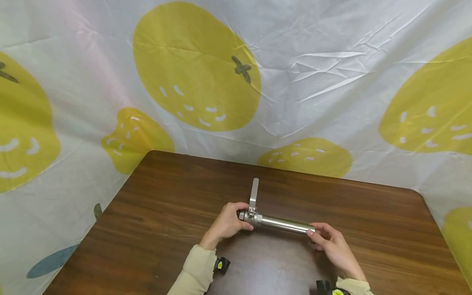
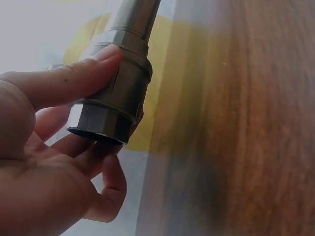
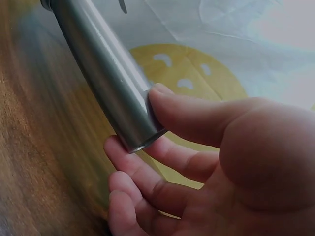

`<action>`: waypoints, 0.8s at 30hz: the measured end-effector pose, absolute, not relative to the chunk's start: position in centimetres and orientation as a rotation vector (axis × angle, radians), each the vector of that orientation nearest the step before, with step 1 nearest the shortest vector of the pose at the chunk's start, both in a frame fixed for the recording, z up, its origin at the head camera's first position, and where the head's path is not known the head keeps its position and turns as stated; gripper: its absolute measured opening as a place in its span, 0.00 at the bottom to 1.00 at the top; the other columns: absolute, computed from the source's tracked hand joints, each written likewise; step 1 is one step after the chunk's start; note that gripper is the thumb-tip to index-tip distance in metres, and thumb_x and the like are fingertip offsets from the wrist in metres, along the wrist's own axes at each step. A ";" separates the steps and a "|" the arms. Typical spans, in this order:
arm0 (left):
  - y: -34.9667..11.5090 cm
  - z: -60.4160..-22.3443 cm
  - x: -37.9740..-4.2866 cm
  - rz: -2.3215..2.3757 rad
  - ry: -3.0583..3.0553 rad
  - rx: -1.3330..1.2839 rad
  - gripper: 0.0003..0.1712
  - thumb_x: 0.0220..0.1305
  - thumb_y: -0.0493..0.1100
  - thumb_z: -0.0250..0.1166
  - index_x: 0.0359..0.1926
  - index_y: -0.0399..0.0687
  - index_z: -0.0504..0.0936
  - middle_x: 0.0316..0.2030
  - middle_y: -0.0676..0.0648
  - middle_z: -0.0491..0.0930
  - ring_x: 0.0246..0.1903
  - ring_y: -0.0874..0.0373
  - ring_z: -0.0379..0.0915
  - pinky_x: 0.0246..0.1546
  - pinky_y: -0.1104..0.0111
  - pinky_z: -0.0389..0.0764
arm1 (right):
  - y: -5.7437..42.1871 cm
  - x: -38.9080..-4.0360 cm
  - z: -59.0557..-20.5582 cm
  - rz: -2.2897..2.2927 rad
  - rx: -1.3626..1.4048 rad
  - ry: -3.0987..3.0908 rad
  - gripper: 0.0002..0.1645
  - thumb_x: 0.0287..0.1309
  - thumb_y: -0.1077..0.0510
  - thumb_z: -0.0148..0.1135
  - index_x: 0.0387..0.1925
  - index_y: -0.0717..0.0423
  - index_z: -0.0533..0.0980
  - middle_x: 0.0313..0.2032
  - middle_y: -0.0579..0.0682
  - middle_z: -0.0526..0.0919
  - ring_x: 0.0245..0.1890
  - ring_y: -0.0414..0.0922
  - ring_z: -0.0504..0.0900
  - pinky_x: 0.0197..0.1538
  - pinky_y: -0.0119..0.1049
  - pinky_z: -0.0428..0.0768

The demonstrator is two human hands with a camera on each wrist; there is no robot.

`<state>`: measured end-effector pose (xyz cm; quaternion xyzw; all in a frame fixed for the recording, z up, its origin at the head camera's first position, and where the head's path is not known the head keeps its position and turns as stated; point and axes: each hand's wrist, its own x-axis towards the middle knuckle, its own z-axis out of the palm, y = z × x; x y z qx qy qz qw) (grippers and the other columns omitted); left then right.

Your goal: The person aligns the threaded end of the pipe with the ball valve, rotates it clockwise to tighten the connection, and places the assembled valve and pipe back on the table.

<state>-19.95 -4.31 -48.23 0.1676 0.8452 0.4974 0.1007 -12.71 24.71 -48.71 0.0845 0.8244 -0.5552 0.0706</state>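
A steel ball valve (image 1: 252, 218) with a flat lever handle (image 1: 254, 194) is joined at its right end to a shiny metal pipe (image 1: 284, 224). My left hand (image 1: 229, 221) grips the valve body, thumb across its near side and fingers curled behind it. In the left wrist view the valve's hex end (image 2: 98, 123) faces the palm, its opening dark. At the pipe's free end, my right hand (image 1: 333, 246) pinches the tube between thumb and fingers. The right wrist view shows the thumb (image 3: 197, 115) on the pipe's side. The lever points away toward the back of the table.
A brown wood-grain table (image 1: 177, 192) lies under the hands. Behind it hangs a white sheet (image 1: 291, 37) printed with yellow fruit, meeting the table's back and left edges. A black wrist camera (image 1: 222, 265) sits on the left sleeve, another (image 1: 324, 287) on the right.
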 end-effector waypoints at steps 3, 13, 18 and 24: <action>-4.3 -48.5 -20.1 1.461 2.492 0.472 0.29 0.32 0.36 0.76 0.43 0.46 0.80 0.35 0.50 0.80 0.35 0.61 0.71 0.39 0.71 0.72 | 24.7 -12.8 -48.9 -1.659 0.272 2.486 0.25 0.53 0.48 0.61 0.48 0.59 0.71 0.36 0.53 0.80 0.32 0.41 0.78 0.34 0.34 0.78; -4.3 -49.3 -20.2 1.420 2.503 0.465 0.29 0.31 0.36 0.76 0.42 0.47 0.81 0.34 0.51 0.80 0.35 0.60 0.71 0.39 0.69 0.73 | 24.4 -12.8 -49.3 -1.663 0.287 2.495 0.24 0.52 0.53 0.62 0.47 0.64 0.72 0.33 0.52 0.77 0.29 0.38 0.77 0.33 0.32 0.79; -4.3 -49.5 -20.2 1.417 2.495 0.471 0.29 0.30 0.36 0.76 0.42 0.49 0.81 0.35 0.51 0.81 0.35 0.61 0.71 0.40 0.69 0.73 | 24.1 -12.7 -49.3 -1.602 0.265 2.530 0.25 0.54 0.54 0.61 0.48 0.68 0.71 0.36 0.55 0.79 0.30 0.38 0.76 0.32 0.30 0.78; -4.2 -49.6 -20.2 1.399 2.505 0.465 0.29 0.30 0.36 0.76 0.42 0.49 0.81 0.36 0.51 0.81 0.36 0.60 0.71 0.40 0.68 0.73 | 24.2 -12.8 -49.5 -1.529 0.251 2.560 0.25 0.54 0.53 0.60 0.48 0.68 0.71 0.37 0.56 0.79 0.30 0.38 0.76 0.32 0.30 0.78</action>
